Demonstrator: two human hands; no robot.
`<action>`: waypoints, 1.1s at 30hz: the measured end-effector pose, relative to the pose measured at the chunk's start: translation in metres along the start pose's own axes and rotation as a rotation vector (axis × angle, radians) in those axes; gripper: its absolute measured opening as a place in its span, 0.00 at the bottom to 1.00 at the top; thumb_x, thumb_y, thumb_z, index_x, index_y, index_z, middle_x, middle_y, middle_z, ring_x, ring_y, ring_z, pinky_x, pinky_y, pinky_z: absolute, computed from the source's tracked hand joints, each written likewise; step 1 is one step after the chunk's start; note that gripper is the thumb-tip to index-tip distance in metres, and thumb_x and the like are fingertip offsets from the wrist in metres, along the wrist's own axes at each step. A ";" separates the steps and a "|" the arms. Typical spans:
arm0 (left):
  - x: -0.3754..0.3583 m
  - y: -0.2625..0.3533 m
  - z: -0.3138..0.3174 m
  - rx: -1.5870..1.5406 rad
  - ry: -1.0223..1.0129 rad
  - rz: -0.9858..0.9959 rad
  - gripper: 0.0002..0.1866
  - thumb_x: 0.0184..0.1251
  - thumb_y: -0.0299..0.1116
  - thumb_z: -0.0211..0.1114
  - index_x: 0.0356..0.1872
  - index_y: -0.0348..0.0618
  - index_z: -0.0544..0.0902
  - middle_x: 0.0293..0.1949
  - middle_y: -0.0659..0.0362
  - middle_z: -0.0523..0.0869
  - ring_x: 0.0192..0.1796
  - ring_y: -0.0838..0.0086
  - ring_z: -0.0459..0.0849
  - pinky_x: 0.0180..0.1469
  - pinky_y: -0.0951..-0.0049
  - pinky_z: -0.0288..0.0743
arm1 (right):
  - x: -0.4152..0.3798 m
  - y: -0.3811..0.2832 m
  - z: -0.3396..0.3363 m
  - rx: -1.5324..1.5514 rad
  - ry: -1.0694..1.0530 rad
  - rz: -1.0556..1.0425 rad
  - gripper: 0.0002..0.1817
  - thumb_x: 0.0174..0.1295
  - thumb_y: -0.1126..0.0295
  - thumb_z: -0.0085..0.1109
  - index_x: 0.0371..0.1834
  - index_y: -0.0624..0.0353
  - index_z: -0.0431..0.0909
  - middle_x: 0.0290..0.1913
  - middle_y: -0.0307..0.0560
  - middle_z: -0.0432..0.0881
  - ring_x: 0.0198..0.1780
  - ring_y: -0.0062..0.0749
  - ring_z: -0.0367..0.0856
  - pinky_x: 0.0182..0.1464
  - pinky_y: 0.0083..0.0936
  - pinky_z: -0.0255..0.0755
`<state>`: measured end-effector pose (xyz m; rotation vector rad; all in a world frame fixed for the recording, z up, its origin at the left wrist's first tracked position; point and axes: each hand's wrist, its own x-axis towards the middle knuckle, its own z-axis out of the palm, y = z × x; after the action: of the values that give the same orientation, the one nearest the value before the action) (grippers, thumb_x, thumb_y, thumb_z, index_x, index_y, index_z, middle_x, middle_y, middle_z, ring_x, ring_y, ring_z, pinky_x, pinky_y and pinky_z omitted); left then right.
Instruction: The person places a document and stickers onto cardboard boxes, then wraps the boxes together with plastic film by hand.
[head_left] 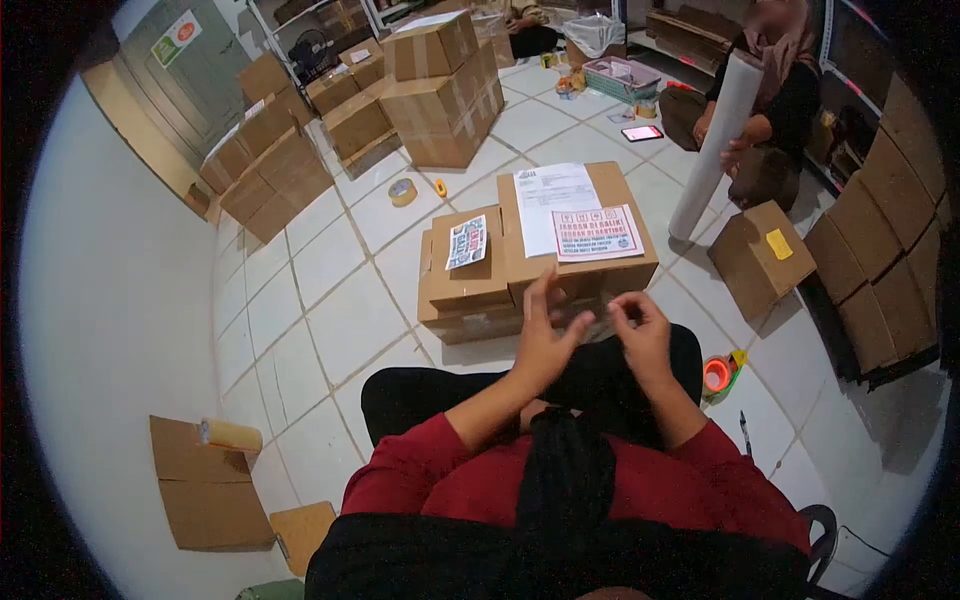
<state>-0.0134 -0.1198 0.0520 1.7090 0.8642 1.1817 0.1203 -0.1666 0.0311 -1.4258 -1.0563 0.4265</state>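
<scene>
My left hand (547, 338) is raised over my lap with its fingers apart and nothing visible in it. To its right, my right hand (642, 338) has thumb and fingertips pinched together; a faint clear piece seems to lie between the hands, too blurred to name. Just beyond them stands a large cardboard box (630, 190), with a white printed sheet (540, 210) and a red-lettered label (598, 234) on top. Against its left side is a smaller box (470, 289) bearing another printed label (466, 243).
A tape roll (402, 192) and a yellow cutter (441, 188) lie beyond the boxes. At right are a tape dispenser (718, 374), a pen (745, 433) and a box (763, 260). Another person holds a white roll (715, 145). Stacked boxes (435, 110) stand behind.
</scene>
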 end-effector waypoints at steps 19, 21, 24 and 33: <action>0.068 -0.004 0.022 -0.180 -0.382 -0.433 0.18 0.59 0.41 0.51 0.41 0.34 0.72 0.35 0.54 0.77 0.36 0.72 0.74 0.40 0.74 0.67 | 0.038 -0.014 -0.050 0.375 0.034 0.202 0.55 0.32 0.66 0.69 0.62 0.48 0.36 0.58 0.52 0.47 0.56 0.43 0.55 0.53 0.40 0.55; 0.068 0.000 0.018 -0.376 -0.410 -0.507 0.20 0.59 0.42 0.51 0.41 0.33 0.72 0.35 0.55 0.77 0.36 0.75 0.73 0.40 0.75 0.67 | 0.047 -0.019 -0.043 0.284 0.000 0.166 0.59 0.30 0.63 0.70 0.62 0.48 0.33 0.59 0.55 0.45 0.58 0.47 0.52 0.55 0.43 0.52; 0.060 0.005 0.017 -0.379 -0.405 -0.557 0.19 0.59 0.42 0.51 0.41 0.33 0.72 0.34 0.56 0.77 0.36 0.74 0.73 0.40 0.76 0.67 | 0.053 -0.019 -0.032 0.176 -0.038 0.171 0.59 0.31 0.64 0.70 0.62 0.49 0.31 0.59 0.56 0.45 0.58 0.48 0.52 0.55 0.45 0.51; 0.049 -0.004 0.011 0.149 -0.207 0.143 0.15 0.46 0.27 0.58 0.40 0.40 0.75 0.30 0.54 0.76 0.32 0.62 0.74 0.35 0.71 0.67 | 0.049 0.004 -0.033 0.670 -0.182 0.539 0.46 0.44 0.54 0.60 0.61 0.52 0.38 0.56 0.51 0.54 0.53 0.39 0.61 0.49 0.31 0.62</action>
<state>0.0117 -0.0779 0.0641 2.0032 0.7279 1.0301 0.1732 -0.1469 0.0494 -1.0480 -0.5580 1.1963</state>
